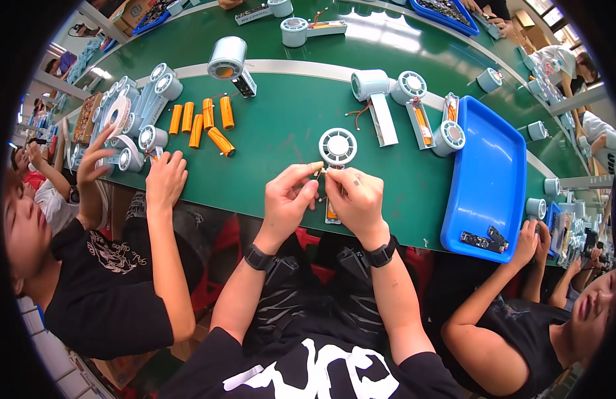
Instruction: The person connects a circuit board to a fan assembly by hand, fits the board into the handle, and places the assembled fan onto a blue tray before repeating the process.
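Observation:
In front of me lies a light blue handheld fan (338, 146), its round head pointing away and its handle towards my body. The handle is open, and an orange cylindrical battery (332, 212) shows in it below my fingers. Over the handle, my left hand (286, 199) is closed in a pinch on a thin wire. My right hand (358, 199) pinches the end of a wire right beside it, fingertips nearly touching. The fingers cover most of the handle's inside, so the wire ends are hard to make out.
Several loose orange batteries (208, 114) lie left on the green table (274, 133). Beyond them stands an upright fan (228, 58); opened fans (382, 110) lie right. A blue tray (487, 173) holds black circuit boards (484, 239). People sit close on both sides; finished-looking fans (131, 110) crowd the left.

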